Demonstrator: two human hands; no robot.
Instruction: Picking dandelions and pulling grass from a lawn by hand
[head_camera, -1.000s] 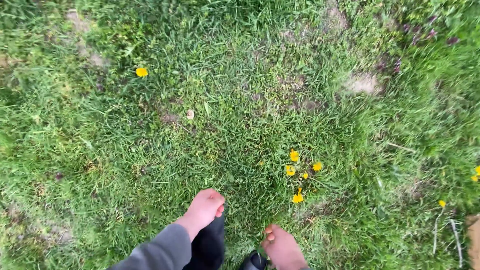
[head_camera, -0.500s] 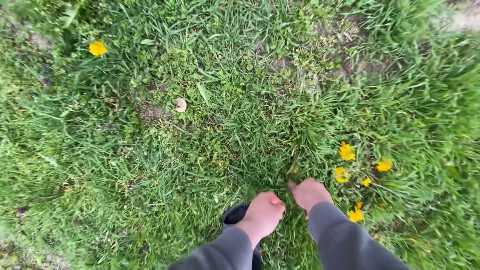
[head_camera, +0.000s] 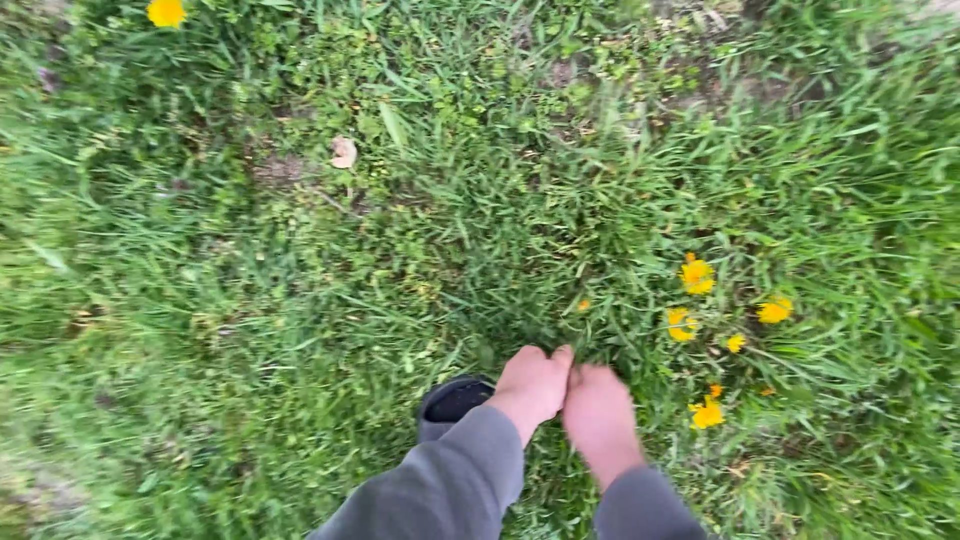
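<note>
The long, tangled green grass (head_camera: 300, 260) fills the whole view, with small bare patches of brown soil (head_camera: 275, 168) showing through near the top. At the bottom, 2 grey sleeves lead to the hands, which meet knuckle to knuckle low in the blades. The left hand (head_camera: 535, 382) is curled into a loose fist and the right hand (head_camera: 598, 412) is blurred beside it, fingers folded down; I cannot tell whether either has hold of grass or anything else. Just left of the left hand a dark, rounded shoe toe (head_camera: 452, 402) stands in the grass.

A cluster of small yellow flowers (head_camera: 697, 276) grows just right of the hands, and 1 more yellow flower (head_camera: 166, 12) sits far off at the top left. A pale dry leaf (head_camera: 344, 152) lies near the soil.

As I judge it, a tug from here could tear blades off short, and the right hand's sweep could crush the nearby blooms.
</note>
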